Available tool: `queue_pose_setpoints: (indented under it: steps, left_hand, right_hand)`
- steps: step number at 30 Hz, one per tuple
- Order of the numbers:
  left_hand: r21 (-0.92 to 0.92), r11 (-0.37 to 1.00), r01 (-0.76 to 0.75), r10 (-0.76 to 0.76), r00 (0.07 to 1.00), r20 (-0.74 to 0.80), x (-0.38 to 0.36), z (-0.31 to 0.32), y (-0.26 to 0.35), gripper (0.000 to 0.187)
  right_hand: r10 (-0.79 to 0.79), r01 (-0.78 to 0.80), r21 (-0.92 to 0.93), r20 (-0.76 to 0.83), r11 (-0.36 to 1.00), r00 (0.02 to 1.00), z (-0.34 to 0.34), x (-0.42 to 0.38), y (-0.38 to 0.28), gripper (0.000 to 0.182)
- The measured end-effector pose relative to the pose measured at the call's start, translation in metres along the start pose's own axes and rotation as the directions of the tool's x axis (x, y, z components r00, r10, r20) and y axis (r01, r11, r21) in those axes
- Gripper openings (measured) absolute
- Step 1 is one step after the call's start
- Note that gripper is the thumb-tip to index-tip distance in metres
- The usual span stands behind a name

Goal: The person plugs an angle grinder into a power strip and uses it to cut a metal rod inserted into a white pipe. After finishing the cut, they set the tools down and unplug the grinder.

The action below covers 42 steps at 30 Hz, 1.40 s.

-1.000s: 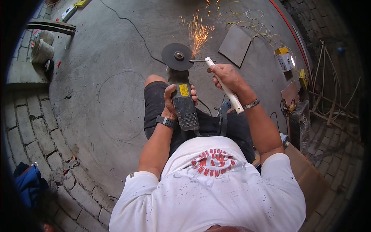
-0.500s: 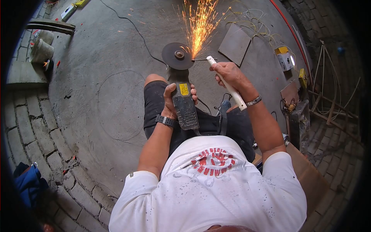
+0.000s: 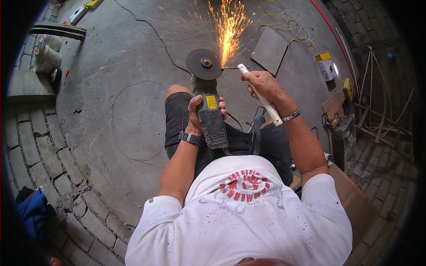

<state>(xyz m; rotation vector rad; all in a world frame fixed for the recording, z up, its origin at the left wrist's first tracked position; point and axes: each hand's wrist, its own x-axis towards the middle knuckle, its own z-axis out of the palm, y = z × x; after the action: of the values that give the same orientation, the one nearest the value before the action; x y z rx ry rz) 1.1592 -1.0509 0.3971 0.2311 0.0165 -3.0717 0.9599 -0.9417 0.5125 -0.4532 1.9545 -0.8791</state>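
My left hand [image 3: 195,114] is wrapped round the dark body of an angle grinder [image 3: 213,128], which has a yellow label and points away from me. Its round disc [image 3: 195,60] faces up at the far end. In my right hand [image 3: 265,86] is a white bar-like handle [image 3: 270,111], tilted, with a thin metal rod [image 3: 230,68] crossing its upper end. The rod's left tip is right at the disc's right edge. From that spot a plume of orange sparks [image 3: 228,33] shoots away from me.
A flat grey board [image 3: 269,51] lies on the concrete floor beyond my right hand, near loose yellow wires [image 3: 295,29]. A dark cable [image 3: 162,40] runs to the grinder. Buckets [image 3: 48,58] stand far left; boxes [image 3: 327,67] and a wooden frame [image 3: 381,122] are at right.
The spark plume has shifted slightly in shape, and stray sparks lie elsewhere. Both hands, the grinder and the white handle keep nearly the same place.
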Motion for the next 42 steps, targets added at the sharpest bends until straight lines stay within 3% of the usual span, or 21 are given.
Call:
queue_pose_setpoints:
  steps: [25,31,33,34,36,37,39,40,42]
  left_hand:
    - [-0.008,1.000,-0.002,0.002,1.000,0.003,0.000,0.001,-0.001,0.066]
    - [-0.042,0.999,0.020,-0.019,0.999,0.030,0.001,-0.002,0.000,0.065]
    - [-0.043,0.999,0.019,-0.017,0.999,0.037,0.001,-0.002,0.000,0.065]
    - [-0.044,0.999,0.019,-0.017,0.999,0.043,0.001,-0.002,0.000,0.065]
    - [-0.060,0.998,0.021,-0.019,0.999,0.034,0.000,-0.002,-0.001,0.066]
    - [-0.077,0.997,0.023,-0.022,0.999,0.024,0.000,-0.001,-0.001,0.066]
    - [-0.073,0.997,0.026,-0.024,0.999,0.025,0.000,-0.002,-0.001,0.066]
    - [-0.068,0.997,0.028,-0.027,0.999,0.026,0.000,-0.003,0.000,0.066]
    - [-0.053,0.998,0.025,-0.024,0.999,0.030,0.000,-0.004,0.000,0.067]
  right_hand:
    - [-0.019,0.020,0.028,-0.033,0.999,0.999,-0.001,-0.002,0.003,0.032]
    - [-0.028,0.033,0.036,-0.135,0.999,0.990,-0.004,-0.005,0.006,0.034]
    - [-0.187,0.200,0.057,-0.188,0.978,0.964,-0.005,-0.010,0.004,0.031]
    - [-0.187,0.201,0.056,-0.187,0.978,0.964,-0.005,-0.010,0.007,0.031]
    - [-0.494,0.519,0.089,-0.204,0.850,0.845,-0.004,-0.008,0.014,0.024]
    - [-0.495,0.519,0.088,-0.204,0.850,0.845,-0.003,-0.010,0.016,0.024]
    - [-0.608,0.576,-0.207,-0.163,0.791,0.777,-0.001,-0.016,0.016,0.018]
    - [-0.609,0.576,-0.207,-0.163,0.790,0.776,0.001,-0.019,0.014,0.018]
    - [-0.759,0.581,-0.589,-0.089,0.562,0.645,0.007,-0.025,0.008,0.021]
